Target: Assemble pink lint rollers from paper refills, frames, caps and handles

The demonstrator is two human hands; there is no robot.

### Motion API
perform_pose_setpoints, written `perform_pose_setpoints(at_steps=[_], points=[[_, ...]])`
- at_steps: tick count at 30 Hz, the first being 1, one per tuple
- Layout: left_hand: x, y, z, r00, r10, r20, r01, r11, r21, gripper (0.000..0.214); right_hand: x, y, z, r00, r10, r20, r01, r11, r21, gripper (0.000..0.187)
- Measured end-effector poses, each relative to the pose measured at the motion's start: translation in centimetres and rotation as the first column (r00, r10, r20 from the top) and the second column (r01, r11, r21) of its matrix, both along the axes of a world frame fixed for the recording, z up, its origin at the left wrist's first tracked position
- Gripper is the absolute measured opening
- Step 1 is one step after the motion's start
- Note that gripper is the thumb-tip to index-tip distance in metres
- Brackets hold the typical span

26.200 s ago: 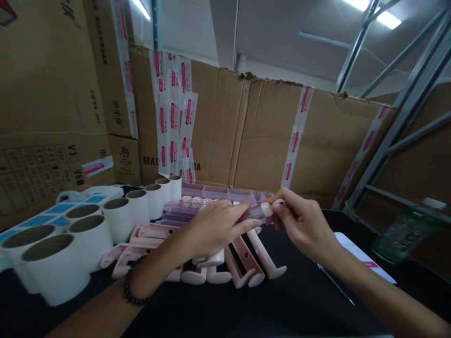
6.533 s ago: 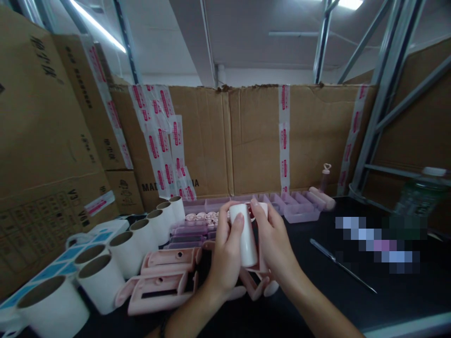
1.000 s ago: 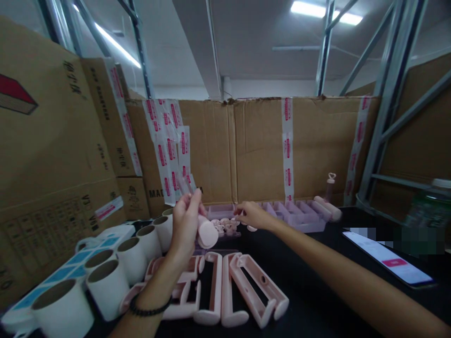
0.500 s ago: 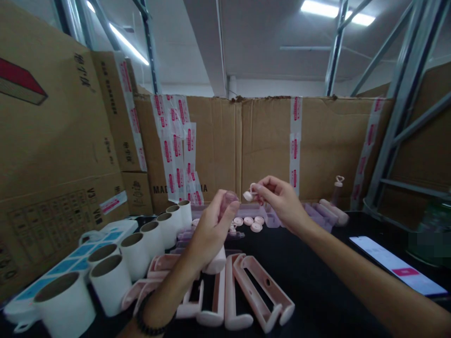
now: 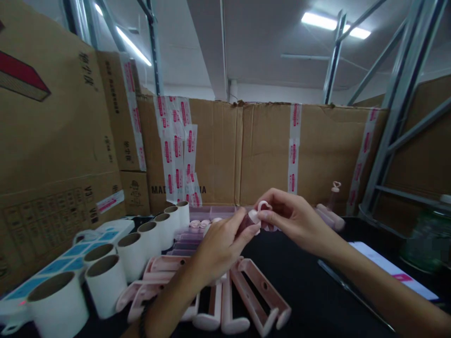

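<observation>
My left hand [image 5: 218, 246] is closed round a small clear pink tube [image 5: 245, 223], held above the black table [image 5: 303, 291]. My right hand [image 5: 294, 218] pinches a small pink cap with a heart-shaped loop [image 5: 260, 211] against the tube's end. The two hands meet over several pink plastic frames [image 5: 246, 295] that lie flat below them. Just behind the hands lie loose pink caps [image 5: 197, 224] and purple compartment trays [image 5: 207, 213].
Several white paper rolls [image 5: 105, 277] stand at the left beside a blue-and-white tray [image 5: 59, 265]. Taped cardboard boxes [image 5: 246, 150] wall the back and left. A phone [image 5: 394, 270], a thin metal tool [image 5: 355, 295] and a green bottle [image 5: 426, 239] lie at the right. A finished pink bottle [image 5: 333, 195] stands by the boxes.
My right hand picked a cap from behind and brought it to the tube. My left hand lowered and turned the tube toward it; the two now meet.
</observation>
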State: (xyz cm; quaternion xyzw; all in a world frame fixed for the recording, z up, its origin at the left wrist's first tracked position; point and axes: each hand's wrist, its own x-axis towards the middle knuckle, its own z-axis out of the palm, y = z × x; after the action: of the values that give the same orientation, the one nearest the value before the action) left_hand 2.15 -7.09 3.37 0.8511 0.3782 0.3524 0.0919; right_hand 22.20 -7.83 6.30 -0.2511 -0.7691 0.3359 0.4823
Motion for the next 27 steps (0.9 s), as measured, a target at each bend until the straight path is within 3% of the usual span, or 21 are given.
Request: perform_pose_setpoints(at_steps=[8, 21, 23, 27], points=[[0.2, -1.2, 0.5, 0.974, 0.083, -0.209, -0.07, 0.995, 0.069, 0.037, -0.1, -1.1, -0.9, 0.991, -0.131, 0.01, 0.131, 0.991, 0.04, 0.018], [0.5, -1.6, 1.0, 0.979, -0.005, -0.202, 0.011, 0.999, 0.031, 0.041, 0.5, -1.5, -0.8, 0.967, -0.217, 0.135, 0.178, 0.951, 0.252, 0.019], [0.7, -1.5, 0.9, 0.971, 0.042, -0.234, -0.029, 0.998, 0.059, 0.041, 0.3, -1.6, -0.9, 0.957, -0.258, 0.131, 0.223, 0.947, 0.231, 0.02], [1.1, -1.2, 0.3, 0.919, 0.253, -0.303, -0.202, 0.961, 0.191, 0.043, -0.8, -2.0, -0.5, 0.921, -0.371, 0.119, 0.358, 0.926, 0.117, 0.028]])
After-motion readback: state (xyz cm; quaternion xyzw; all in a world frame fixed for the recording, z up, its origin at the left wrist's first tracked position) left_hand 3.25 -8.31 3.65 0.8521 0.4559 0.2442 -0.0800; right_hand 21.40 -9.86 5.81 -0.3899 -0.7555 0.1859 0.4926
